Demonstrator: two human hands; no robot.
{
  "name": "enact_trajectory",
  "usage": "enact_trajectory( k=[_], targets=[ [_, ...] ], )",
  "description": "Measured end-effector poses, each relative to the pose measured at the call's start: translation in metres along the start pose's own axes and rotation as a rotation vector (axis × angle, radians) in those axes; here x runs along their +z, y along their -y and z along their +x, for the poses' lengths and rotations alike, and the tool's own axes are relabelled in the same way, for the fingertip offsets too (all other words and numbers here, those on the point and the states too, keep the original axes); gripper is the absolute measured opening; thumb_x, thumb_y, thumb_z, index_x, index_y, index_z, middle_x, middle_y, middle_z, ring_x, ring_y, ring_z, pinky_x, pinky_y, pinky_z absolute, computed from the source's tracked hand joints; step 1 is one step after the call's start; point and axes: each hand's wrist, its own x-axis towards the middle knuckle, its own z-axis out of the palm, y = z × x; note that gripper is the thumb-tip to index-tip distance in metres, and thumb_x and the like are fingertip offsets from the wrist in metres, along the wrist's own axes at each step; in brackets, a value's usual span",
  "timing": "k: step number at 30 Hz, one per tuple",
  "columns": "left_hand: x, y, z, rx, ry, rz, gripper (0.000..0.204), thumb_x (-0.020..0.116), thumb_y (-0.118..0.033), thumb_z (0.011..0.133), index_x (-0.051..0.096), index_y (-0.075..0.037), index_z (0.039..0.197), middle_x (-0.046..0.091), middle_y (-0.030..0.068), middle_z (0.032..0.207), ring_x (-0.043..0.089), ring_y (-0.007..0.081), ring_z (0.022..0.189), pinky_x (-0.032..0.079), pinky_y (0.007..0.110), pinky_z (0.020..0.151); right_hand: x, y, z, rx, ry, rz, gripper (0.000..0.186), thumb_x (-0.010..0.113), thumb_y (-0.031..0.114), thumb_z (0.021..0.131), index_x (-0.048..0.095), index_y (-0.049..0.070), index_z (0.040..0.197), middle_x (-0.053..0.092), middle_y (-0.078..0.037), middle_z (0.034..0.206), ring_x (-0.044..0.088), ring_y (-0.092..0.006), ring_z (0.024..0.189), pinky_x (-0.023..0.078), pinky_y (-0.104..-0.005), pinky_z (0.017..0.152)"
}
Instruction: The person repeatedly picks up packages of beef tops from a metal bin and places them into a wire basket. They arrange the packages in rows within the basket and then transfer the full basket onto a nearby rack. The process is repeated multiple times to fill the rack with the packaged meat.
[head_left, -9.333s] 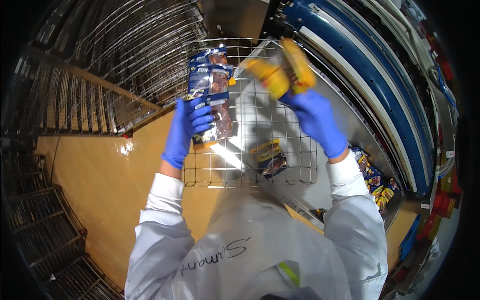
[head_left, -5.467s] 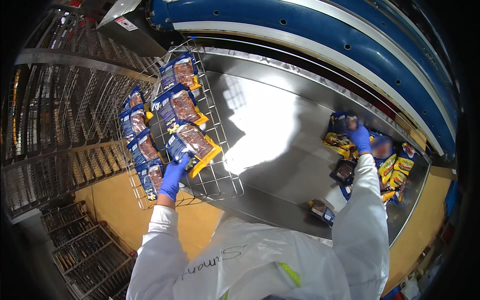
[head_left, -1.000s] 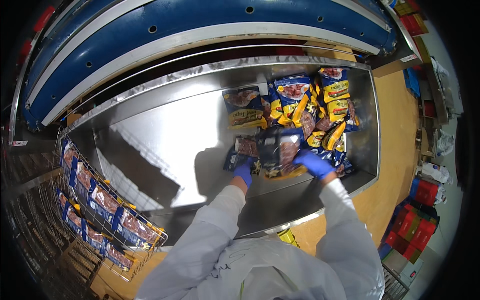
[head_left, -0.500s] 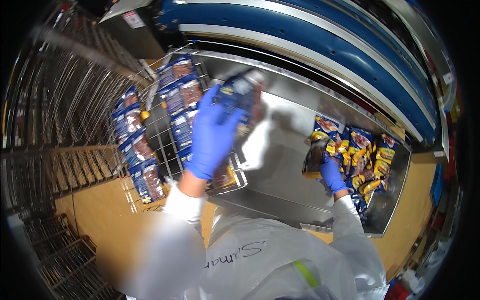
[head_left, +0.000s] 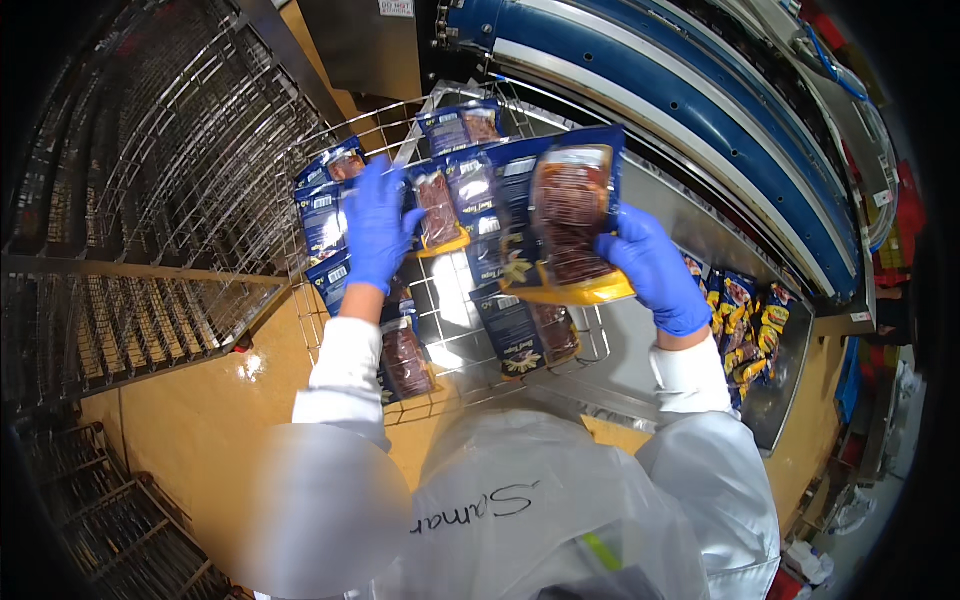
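My right hand [head_left: 655,270], in a blue glove, pinches the right edge of a blue and yellow pouch of dark red meat [head_left: 574,220], raised over the wire rack [head_left: 600,345]. Its clear window faces up. My left hand [head_left: 378,225], also gloved in blue, lies over the pouches at the rack's left side, fingers stretched and thumb apart. Next to its thumb is another meat pouch [head_left: 436,210]. More pouches lie in rows on the wires, including one at the near edge [head_left: 528,335]. The raised pouch hides part of the rack.
At right, a pile of similar pouches [head_left: 745,325] sits in a metal tray [head_left: 790,385]. A blue roller machine [head_left: 680,105] runs along the far side. Tall wire racks [head_left: 150,190] stand at left over a tan floor [head_left: 210,400].
My left hand has moved left and lowered onto the pouches, no longer holding one up. My right hand has left the pile and brought a pouch over the rack. The view has shifted left.
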Motion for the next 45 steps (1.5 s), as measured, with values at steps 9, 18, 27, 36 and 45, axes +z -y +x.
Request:
enact_trajectory(
  k=[9,18,27,36,45],
  targets=[
    [-0.03,0.064,0.021,0.059,0.163,-0.32,0.043,0.051,-0.028,0.09,0.048,-0.011,0.13,0.047,0.0168,0.132,0.045,0.0324,0.122,0.035,0.039,0.102,0.098,-0.101,0.019,0.302,0.12,-0.452,0.037,0.055,0.007,0.08,0.055,0.001,0.116,0.06,-0.011,0.109,0.055,-0.022,0.1,0.041,-0.035,0.091],
    [-0.066,0.101,-0.171,-0.697,0.027,-0.118,0.054,0.062,-0.03,0.085,0.047,-0.003,0.129,0.055,0.0235,0.12,0.052,0.0354,0.113,0.041,0.039,0.096,0.197,-0.127,0.017,-0.324,-0.153,-1.184,0.058,0.063,0.032,0.08,0.043,0.008,0.129,0.041,-0.022,0.131,0.04,-0.0359,0.123,0.036,-0.0443,0.099],
    [-0.076,0.099,-0.221,-0.909,0.149,-0.647,0.035,0.073,-0.029,0.079,0.048,-0.006,0.072,0.05,0.0001,0.06,0.046,0.0055,0.055,0.042,0.025,0.049,-0.021,-0.183,0.01,0.466,-0.207,-0.735,0.042,0.06,0.032,0.085,0.055,-0.002,0.109,0.058,-0.017,0.114,0.054,-0.0292,0.108,0.041,-0.0371,0.091],
    [-0.124,0.049,-0.207,-0.943,-0.009,-0.941,0.036,0.072,-0.015,0.078,0.04,-0.012,0.064,0.043,-0.0023,0.055,0.043,0.0062,0.044,0.035,0.024,0.039,0.006,-0.191,-0.023,0.108,-0.094,0.368,0.021,0.053,-0.009,0.08,0.04,0.007,0.078,0.057,-0.015,0.108,0.052,-0.0149,0.097,0.043,-0.0268,0.084],
    [-0.274,0.035,-0.255,-0.831,-0.315,-0.992,0.034,0.072,-0.012,0.078,0.041,-0.012,0.065,0.044,-0.0025,0.053,0.041,0.0061,0.041,0.034,0.022,0.038,0.067,-0.053,-0.033,-0.111,-0.054,0.258,0.011,0.058,-0.004,0.082,0.048,0.002,0.084,0.061,-0.014,0.104,0.056,-0.0147,0.093,0.044,-0.0262,0.085]
  ],
)
